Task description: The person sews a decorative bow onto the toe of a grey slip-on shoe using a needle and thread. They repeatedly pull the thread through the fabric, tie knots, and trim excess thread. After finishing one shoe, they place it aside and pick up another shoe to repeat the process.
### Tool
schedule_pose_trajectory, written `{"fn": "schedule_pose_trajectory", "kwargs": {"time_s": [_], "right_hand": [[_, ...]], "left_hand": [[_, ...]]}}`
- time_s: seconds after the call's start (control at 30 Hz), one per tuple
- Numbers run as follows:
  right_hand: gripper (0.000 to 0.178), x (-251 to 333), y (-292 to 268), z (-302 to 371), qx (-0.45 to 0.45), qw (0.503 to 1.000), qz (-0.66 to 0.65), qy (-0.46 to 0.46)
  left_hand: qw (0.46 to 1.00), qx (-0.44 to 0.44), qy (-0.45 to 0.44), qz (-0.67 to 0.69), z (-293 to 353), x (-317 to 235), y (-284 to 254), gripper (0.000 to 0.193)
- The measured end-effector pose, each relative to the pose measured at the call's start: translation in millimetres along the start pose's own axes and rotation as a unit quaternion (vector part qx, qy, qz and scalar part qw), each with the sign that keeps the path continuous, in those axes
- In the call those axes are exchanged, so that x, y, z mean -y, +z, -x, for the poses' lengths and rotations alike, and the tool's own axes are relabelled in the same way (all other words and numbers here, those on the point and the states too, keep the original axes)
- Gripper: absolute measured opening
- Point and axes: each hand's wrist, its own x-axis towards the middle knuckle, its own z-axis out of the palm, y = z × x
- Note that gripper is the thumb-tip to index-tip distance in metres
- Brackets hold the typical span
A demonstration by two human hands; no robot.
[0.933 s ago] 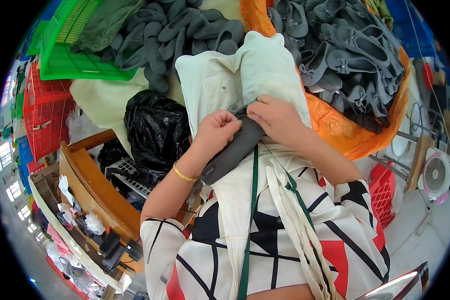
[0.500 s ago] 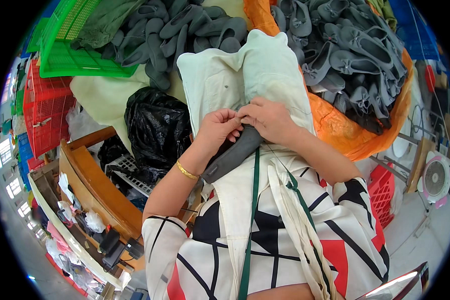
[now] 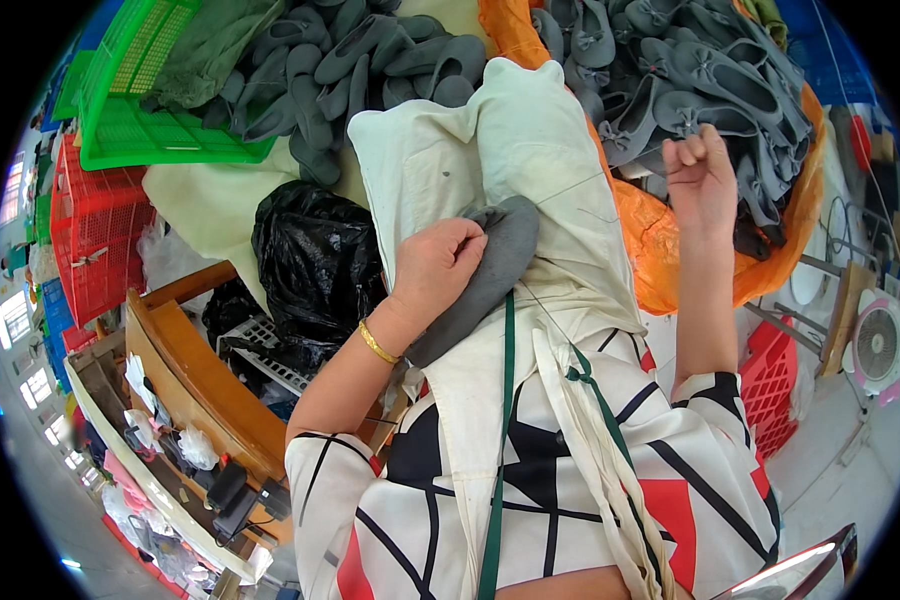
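A grey slip-on shoe (image 3: pixel 508 245) lies over my lap, its rounded end pointing up and to the right. My left hand (image 3: pixel 433 268) is closed round its edge, with thumb and fingers pressed together. A thin dark thread (image 3: pixel 578 184) runs taut from the shoe up to the right. Its far end leads to my right hand (image 3: pixel 703 185), which is raised beside the heap of shoes with fingers curled in a pinch. Whether a needle is in that pinch is too small to make out. Under the shoe, pale cloth (image 3: pixel 535 120) covers my legs.
Ahead lie grey shoes (image 3: pixel 370 60) in a pile and more grey shoes with bows (image 3: pixel 720 80) in an orange sack (image 3: pixel 660 265). Leftward are a green crate (image 3: pixel 165 145), a red crate (image 3: pixel 100 235), a black plastic bag (image 3: pixel 315 250) and a wooden drawer (image 3: pixel 205 370). A fan (image 3: pixel 878 352) stands right.
My right hand has left the shoe and swung out up and to the right, drawing the thread tight. The left hand keeps its hold, and the shoe has turned so its rounded end shows.
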Motion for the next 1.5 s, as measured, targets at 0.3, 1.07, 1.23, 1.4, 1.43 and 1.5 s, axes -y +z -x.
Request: {"fn": "schedule_pose_trajectory", "kwargs": {"time_s": [0.3,1.07,1.23,1.4,1.43,1.5], "right_hand": [[0.009,3.3,-30.9,9.5,-0.103,0.994,-0.031,-0.008],[0.006,33.6,57.0,-5.1,0.169,0.907,0.335,-0.192],[0.004,-35.6,78.5,42.1,0.408,0.500,0.721,-0.253],[0.010,-83.8,73.9,53.0,0.493,0.421,0.721,-0.243],[0.010,-85.5,79.2,57.8,0.499,0.416,0.721,-0.242],[0.012,-74.9,89.4,63.3,0.470,0.428,0.734,-0.237]], "left_hand": [[0.990,-0.039,0.078,-0.113,-4.7,1.4,3.7,0.006],[0.999,0.028,-0.021,-0.006,-23.9,28.6,7.9,0.011],[0.961,0.028,-0.154,0.229,-22.0,45.5,16.6,0.015],[0.962,0.004,-0.158,0.221,-17.7,45.1,18.4,0.016],[0.963,0.003,-0.162,0.217,-17.0,45.5,17.6,0.015],[0.953,0.009,-0.172,0.251,-18.6,53.4,20.4,0.012]]}}
